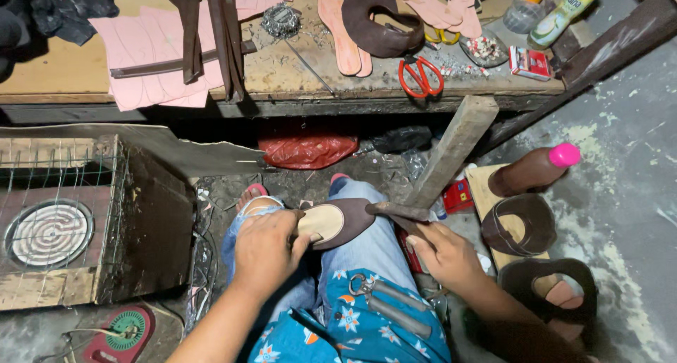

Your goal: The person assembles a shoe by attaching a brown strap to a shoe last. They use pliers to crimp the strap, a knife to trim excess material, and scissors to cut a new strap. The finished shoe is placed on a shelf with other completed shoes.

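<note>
Shoe upper (pixel 337 222), brown, gripped on your knee by left hand (pixel 266 254); right hand (pixel 444 254) grips hammer (pixel 395 211); two uppers (pixel 518 225) lie finished beside you.

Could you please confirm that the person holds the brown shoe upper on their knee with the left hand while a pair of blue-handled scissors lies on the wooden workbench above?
Not quite: the scissors on the wooden workbench have red handles, not blue, as the head view shows. The rest stands: the left hand holds the brown shoe upper with a tan insole on the knee.
</note>
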`<action>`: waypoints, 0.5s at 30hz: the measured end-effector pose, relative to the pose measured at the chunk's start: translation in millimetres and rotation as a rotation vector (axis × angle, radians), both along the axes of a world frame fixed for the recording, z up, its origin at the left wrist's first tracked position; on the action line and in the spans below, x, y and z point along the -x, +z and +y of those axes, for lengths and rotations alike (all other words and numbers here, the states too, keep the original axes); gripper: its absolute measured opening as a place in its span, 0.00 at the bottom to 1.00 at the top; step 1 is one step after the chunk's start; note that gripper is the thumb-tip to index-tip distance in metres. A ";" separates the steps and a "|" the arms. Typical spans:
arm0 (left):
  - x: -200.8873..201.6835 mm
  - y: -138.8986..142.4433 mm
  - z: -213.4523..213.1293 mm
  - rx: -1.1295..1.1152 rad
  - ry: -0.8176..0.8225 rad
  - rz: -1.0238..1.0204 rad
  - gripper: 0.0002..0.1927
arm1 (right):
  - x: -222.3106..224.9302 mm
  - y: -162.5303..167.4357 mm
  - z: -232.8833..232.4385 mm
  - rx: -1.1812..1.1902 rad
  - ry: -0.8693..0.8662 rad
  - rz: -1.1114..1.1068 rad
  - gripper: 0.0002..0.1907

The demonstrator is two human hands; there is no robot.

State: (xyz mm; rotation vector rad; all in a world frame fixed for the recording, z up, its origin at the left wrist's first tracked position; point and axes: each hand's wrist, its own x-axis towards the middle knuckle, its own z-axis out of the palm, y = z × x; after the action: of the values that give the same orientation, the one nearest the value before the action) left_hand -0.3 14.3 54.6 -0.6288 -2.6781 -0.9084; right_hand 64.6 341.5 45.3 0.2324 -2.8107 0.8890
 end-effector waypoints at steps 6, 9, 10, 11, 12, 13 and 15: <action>2.0 2.2 0.4 0.018 0.035 -0.034 0.16 | -4.9 -7.2 -2.8 0.262 0.089 0.094 0.19; 3.0 1.6 0.0 0.020 0.009 -0.028 0.17 | -5.7 -15.1 -4.0 0.068 0.052 0.055 0.18; 3.5 1.0 0.4 0.016 0.007 -0.013 0.17 | -5.4 -16.8 -2.0 0.063 0.014 0.056 0.16; 4.1 0.8 -0.5 0.029 0.029 -0.021 0.17 | -4.9 -18.4 -0.2 0.065 -0.026 0.043 0.13; 3.6 0.1 0.0 0.042 0.040 -0.048 0.16 | -7.2 -19.7 2.2 0.064 -0.076 0.010 0.11; 3.2 -0.2 -0.3 0.055 0.050 -0.072 0.15 | -9.1 -21.1 4.0 0.132 -0.018 0.047 0.12; 3.2 -0.9 0.2 0.019 0.034 -0.024 0.16 | -11.0 -24.8 7.3 0.262 0.117 0.162 0.16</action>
State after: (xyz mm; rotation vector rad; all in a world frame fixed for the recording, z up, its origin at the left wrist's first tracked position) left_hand -3.5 14.6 53.6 -0.5788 -2.7126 -0.8888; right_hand 75.6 348.8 20.6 0.4129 -2.5214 1.1940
